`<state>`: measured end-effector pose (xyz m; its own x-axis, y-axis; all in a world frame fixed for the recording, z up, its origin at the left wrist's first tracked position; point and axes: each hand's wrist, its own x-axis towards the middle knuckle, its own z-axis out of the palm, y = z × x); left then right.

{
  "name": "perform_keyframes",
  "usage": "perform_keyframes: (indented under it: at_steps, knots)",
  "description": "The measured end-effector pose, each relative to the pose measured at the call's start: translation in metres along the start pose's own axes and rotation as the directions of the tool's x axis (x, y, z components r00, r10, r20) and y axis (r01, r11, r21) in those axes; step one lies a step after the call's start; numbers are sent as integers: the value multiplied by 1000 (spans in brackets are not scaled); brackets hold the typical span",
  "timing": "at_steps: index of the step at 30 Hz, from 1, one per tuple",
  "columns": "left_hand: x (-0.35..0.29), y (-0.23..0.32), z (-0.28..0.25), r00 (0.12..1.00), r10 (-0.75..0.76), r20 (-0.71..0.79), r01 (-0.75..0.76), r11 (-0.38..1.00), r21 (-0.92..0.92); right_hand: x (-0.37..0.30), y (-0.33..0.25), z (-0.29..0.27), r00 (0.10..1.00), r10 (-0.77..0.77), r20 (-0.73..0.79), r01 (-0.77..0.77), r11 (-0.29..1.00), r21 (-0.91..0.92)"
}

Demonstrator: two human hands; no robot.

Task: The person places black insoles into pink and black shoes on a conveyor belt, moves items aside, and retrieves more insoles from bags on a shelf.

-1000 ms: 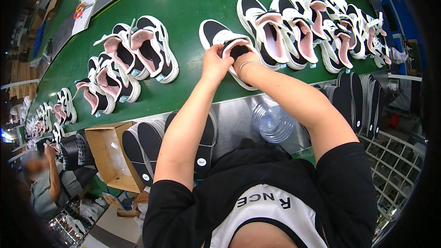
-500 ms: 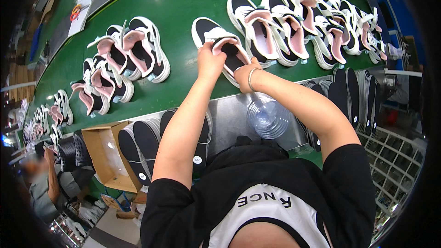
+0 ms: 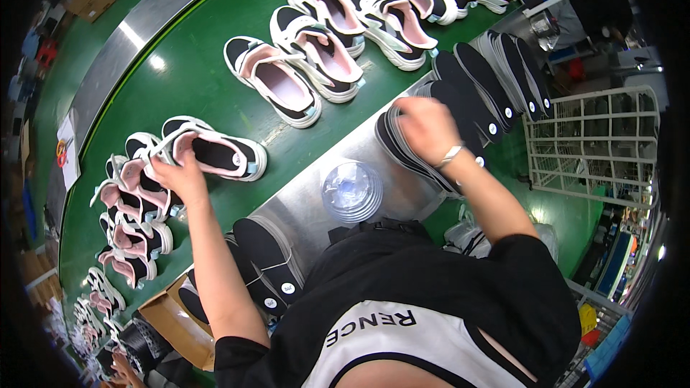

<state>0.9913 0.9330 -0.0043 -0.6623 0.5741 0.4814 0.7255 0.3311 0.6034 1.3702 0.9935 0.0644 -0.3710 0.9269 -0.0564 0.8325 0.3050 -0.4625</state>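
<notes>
A black and white sneaker (image 3: 223,152) with pink lining sits at the right end of the left group of shoes, a dark insole inside it. My left hand (image 3: 182,178) grips its side near the tongue, thumb and fingers closed on the edge. My right hand (image 3: 430,129) is over a stack of black insoles (image 3: 404,149) on the steel ledge. Motion blurs its fingers, so whether it holds an insole is unclear. Left of that stack stands a nested pile of clear plastic cups or trays (image 3: 352,192).
More sneakers (image 3: 279,85) stand in rows on the green bench (image 3: 208,65). Tied insoles (image 3: 267,251) and a cardboard box (image 3: 180,327) lie near my left arm. A white wire rack (image 3: 593,147) stands at the right. Part of another person's hand (image 3: 126,370) shows at the lower left.
The sneaker has moved from between both hands to the left group, my left hand still on it. My right hand has let go and moved right to the insoles. The view has turned.
</notes>
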Motion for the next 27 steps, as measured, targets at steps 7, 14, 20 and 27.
perform_keyframes:
  at_steps: [7,14,20,27]
  knots:
    - [3,108,61,895,324,305,-293,945,-145,-89,132,-10,900,427,-90,-434,855,-283]
    - [-1,123,96,885,159,437,-135,987,-85,-92,116,-33,901,359,-242,-420,859,-292]
    - [-30,113,74,909,-29,416,130,968,-216,-15,12,-47,907,175,384,-403,629,664]
    - [-25,103,79,849,-224,478,369,900,-233,102,-73,14,693,60,718,-395,866,308]
